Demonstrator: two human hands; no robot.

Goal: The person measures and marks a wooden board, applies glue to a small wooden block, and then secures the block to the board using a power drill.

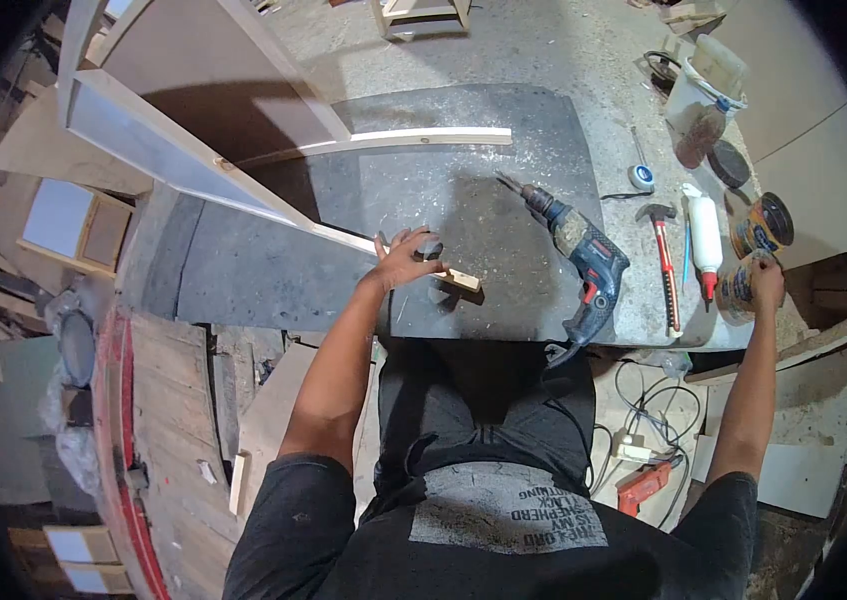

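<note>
My left hand (405, 258) rests on the end of a long pale wooden strip (459, 279) that runs across the dark worktop (273, 275) as the edge of a wooden frame (153, 130); the fingers are spread over it. Far to the right, my right hand (765, 283) grips a round tin (738, 288) at the bench's right edge. A second tin (765, 225) stands just behind it. Between the hands lies a blue power drill (583, 255), bit pointing to the upper left.
A red-handled hammer (663, 262), a white glue bottle (705, 240), a tape measure (640, 176) and a plastic bucket (698, 100) sit on the right of the bench. Cables and a socket strip (633, 445) lie on the floor. Wood panels (73, 225) stand at left.
</note>
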